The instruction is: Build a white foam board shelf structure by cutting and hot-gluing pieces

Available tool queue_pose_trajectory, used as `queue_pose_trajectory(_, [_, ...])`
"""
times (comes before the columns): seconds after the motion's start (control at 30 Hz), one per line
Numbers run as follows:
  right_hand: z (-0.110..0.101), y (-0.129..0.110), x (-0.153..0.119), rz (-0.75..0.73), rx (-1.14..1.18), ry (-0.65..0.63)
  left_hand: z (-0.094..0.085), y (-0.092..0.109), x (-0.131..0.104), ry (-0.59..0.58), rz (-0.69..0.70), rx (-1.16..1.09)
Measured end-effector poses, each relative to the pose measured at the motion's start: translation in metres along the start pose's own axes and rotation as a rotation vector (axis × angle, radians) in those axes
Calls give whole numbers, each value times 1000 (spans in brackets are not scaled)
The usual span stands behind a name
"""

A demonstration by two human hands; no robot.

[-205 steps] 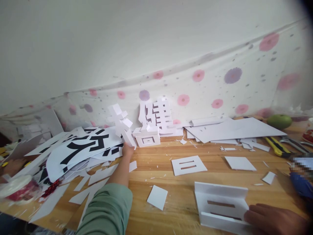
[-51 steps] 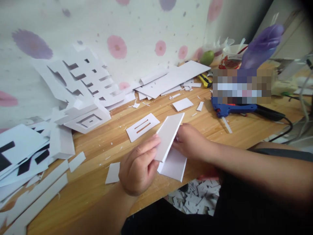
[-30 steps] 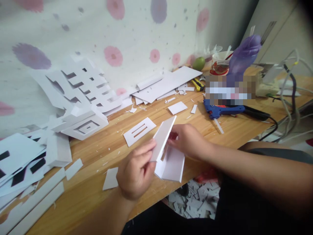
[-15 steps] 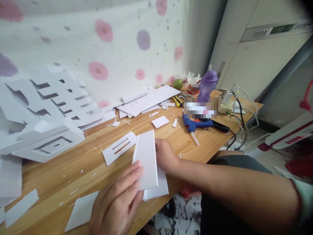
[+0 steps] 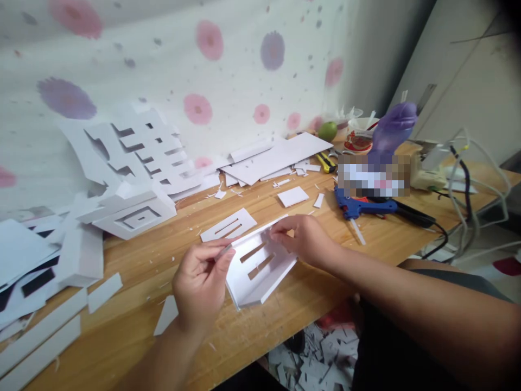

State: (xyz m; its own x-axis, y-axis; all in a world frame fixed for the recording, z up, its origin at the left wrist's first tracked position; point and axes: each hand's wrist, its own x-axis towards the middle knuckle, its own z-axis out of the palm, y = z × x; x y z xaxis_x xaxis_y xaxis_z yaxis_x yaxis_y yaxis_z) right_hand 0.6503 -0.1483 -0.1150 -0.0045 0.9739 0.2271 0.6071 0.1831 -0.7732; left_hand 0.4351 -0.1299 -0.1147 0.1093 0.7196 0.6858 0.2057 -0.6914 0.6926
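Note:
Between my hands, above the front part of the wooden table, is a white foam board piece with upright sides and two long slots through its base. My left hand pinches its left end, thumb inside and fingers behind the wall. At the far right end, my right hand has its fingers closed on the inside of the far wall; the fingertips are partly hidden. Just behind lies a flat slotted white panel. A small white board piece sits beside my left wrist, partly covered.
A blue glue gun with its cord lies at the right, near a purple bottle and a yellow cutter. White sheets are stacked along the back. A white model building stands at the left. Scraps litter the wooden table.
The board piece has been tipped, so its slotted inside now shows. My left hand has shifted to its left end, my right hand to its far right. The view has swung left.

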Motion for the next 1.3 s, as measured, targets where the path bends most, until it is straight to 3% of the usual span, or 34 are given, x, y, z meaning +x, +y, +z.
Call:
queue_pose_trajectory(0.2, [-20,-5,0,-394,-260,-351,-2,3,3,-127,-12,-106])
queue_pose_trajectory(0.3, [-22,-8,3,-451,-378,-389,-4,4,5,-137,-4,-115])
queue_pose_trajectory(0.4, [-19,-9,2,-566,-629,-289,-3,3,5,-158,-55,-196])
queue_pose_trajectory(0.53, [-16,-4,0,-776,-862,-94,0,2,1,-236,-258,-336])
queue_pose_trajectory(0.63, [-15,0,0,-830,-853,-53,0,4,-1,-290,-327,-339])
queue_pose_trajectory(0.9, [6,-11,-13,-807,-764,89,-22,32,7,-235,-40,-17])
queue_pose_trajectory(1.13, [10,-19,-19,-867,-675,61,-24,25,14,-186,-276,-86])
queue_pose_trajectory(1.3, [7,-22,-22,-998,-699,201,-24,28,19,-225,-383,-172])
